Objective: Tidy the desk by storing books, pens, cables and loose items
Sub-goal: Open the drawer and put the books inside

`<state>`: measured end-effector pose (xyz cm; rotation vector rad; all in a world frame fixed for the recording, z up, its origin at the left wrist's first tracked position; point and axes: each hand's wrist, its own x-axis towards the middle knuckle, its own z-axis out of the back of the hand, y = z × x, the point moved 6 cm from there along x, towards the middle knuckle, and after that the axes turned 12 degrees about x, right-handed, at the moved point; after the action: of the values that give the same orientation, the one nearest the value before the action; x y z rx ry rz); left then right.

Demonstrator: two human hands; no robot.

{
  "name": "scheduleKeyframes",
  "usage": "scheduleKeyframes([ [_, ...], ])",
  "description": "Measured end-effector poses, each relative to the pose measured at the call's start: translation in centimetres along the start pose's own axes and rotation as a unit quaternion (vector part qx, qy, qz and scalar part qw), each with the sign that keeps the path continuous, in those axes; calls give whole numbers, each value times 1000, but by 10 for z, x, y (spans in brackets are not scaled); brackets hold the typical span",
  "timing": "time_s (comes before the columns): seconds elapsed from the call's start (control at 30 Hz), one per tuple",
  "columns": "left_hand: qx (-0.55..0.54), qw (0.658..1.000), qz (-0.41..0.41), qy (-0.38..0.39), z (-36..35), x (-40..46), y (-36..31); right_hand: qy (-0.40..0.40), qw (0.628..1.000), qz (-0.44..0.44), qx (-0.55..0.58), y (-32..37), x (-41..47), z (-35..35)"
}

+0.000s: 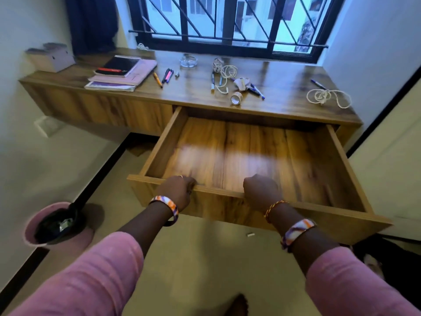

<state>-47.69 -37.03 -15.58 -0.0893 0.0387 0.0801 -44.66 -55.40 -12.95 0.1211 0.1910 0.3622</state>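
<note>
A wide wooden drawer [157, 147] stands pulled out from under the desk [284, 76], with nothing inside it. My left hand [177, 190] and my right hand [260, 188] both grip its front edge. On the desk at the left lies a stack of books [123, 74] with a red pen on top. Several pens [166, 76] lie beside it. In the middle are more pens [256, 90], a white cable [227, 74], crumpled paper [217, 63] and a tape roll [236, 98]. A coiled cable [328, 98] and a blue pen [317, 84] lie at the right.
A glass ashtray [188, 61] sits near the barred window [227, 21]. A pinkish box [51, 58] stands at the desk's far left end. On the floor at the left is a pink bin [29, 229] with a black liner. A small white scrap [250, 234] lies under the drawer.
</note>
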Motion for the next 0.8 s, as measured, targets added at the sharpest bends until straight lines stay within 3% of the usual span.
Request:
scheduleKeyframes([
  [0.3,8,998,-43,-52,-10,-72,8,-63,998,-26,-17,24,-76,-29],
  [0.43,9,998,-65,-21,-11,-75,9,-64,997,-39,-12,25,-86,-25],
  [0.57,19,995,-97,21,-3,-65,7,-18,999,-39,-29,27,-77,-15],
  [0.8,129,969,-205,40,9,-52,-2,155,985,-61,-52,24,-47,-19],
])
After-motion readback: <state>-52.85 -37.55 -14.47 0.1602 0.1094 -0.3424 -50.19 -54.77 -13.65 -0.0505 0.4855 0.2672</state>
